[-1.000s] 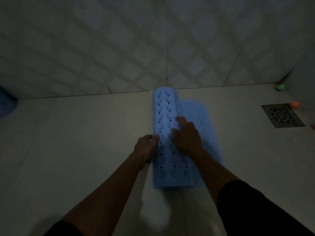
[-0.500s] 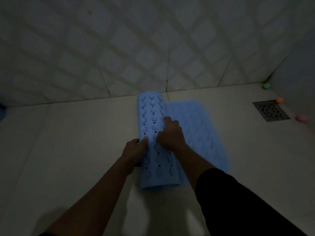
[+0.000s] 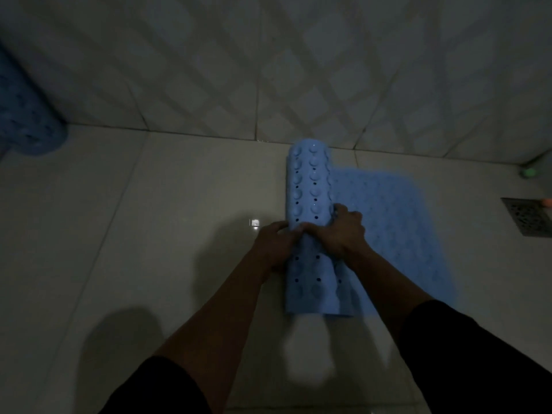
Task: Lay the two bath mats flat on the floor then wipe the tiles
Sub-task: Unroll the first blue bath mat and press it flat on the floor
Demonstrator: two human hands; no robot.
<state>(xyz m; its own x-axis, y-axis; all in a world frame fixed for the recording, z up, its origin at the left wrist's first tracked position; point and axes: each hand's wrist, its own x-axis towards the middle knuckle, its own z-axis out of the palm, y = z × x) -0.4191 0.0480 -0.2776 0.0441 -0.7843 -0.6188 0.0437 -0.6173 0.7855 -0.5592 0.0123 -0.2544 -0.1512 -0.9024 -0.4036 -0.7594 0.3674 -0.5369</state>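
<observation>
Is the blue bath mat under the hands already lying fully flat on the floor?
No, the blue bath mat is partly rolled, with both hands on the roll.

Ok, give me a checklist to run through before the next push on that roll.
1. Both hands on the roll: left hand and right hand grip the blue bath mat. Ok.
2. Unrolled part lies flat on the right. Ok.
3. Floor left of the roll free for unrolling. Ok.
4. Mat fully flat. Not ok, part is rolled.
5. Second mat laid out. Not ok, it sits at far left, seemingly rolled.
6. Floor dry. Cannot tell.
</observation>
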